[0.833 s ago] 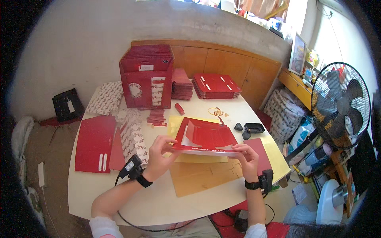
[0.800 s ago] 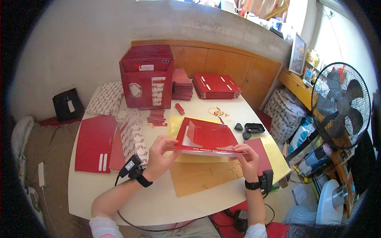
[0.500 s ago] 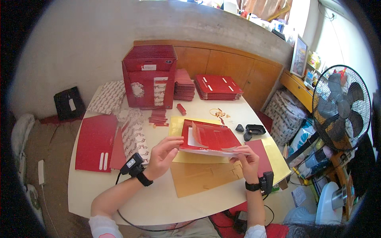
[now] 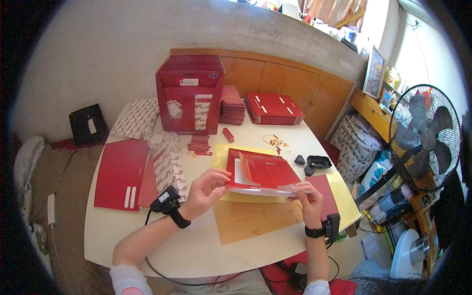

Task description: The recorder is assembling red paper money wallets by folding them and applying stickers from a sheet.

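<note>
Between my hands is a flat red printed card piece (image 4: 268,169) with a pale window at its left and a thin loose flap lifted over it. Its near edge is tilted up off the table. My left hand (image 4: 205,191) has its thumb and fingers at the piece's left corner. At the right corner, my right hand (image 4: 309,199) pinches the near edge. Under the held piece lie a yellow sheet (image 4: 221,155) and a tan board (image 4: 255,223) with cut lines.
A tall red box (image 4: 189,98) packed with flat cards stands at the back, beside red card stacks (image 4: 274,105). Red panels (image 4: 120,174) and patterned sheets (image 4: 167,169) lie at left. Small black cases (image 4: 318,161) sit at right, near a fan (image 4: 427,137).
The view has shifted slightly. My left thumb has come in closer to the left corner of the red card piece. My right hand keeps its pinch.
</note>
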### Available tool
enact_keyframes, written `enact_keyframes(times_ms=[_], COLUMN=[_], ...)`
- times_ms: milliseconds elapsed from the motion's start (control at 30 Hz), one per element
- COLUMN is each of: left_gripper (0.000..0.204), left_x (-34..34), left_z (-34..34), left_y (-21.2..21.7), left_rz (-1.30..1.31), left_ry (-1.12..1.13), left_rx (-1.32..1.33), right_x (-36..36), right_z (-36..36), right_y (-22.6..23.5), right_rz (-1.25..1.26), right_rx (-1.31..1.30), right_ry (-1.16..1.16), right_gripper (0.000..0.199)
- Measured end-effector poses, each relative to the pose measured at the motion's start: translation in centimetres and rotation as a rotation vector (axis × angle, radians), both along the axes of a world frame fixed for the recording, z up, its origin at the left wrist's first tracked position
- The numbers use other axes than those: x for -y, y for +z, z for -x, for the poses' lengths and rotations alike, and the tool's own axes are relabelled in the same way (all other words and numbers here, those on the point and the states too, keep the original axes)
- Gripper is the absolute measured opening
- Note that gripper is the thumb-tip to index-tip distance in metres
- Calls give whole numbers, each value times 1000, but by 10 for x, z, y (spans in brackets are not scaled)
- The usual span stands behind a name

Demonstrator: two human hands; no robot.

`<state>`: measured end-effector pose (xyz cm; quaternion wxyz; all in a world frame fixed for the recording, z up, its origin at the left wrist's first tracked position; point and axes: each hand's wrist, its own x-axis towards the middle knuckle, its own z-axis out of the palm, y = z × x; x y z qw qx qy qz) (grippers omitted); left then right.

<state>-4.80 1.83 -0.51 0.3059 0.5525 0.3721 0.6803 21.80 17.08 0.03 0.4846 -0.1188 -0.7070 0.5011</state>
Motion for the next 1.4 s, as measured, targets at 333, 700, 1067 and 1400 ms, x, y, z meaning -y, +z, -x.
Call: enact_keyframes(times_ms=[333,700,1067,1400], left_gripper=[19,26,22,33], left_x=[0,1,1,1], left_z=[-5,-4,-3,7], left_y=[-5,7,6,12], left_rz=[-62,-147,-211,-301], left_ry=[224,346,279,411], left_rx=[-245,-388,-282,-755], right_x=[-2,5,1,1], right_z=[-1,-1,-9,-10], right_y=[-1,2,5,11], right_rz=[-31,-214,-518,-444], right_rx=[-13,78,53,56], right_ry=[46,-154,-276,-152], right_gripper=[13,23,17,25])
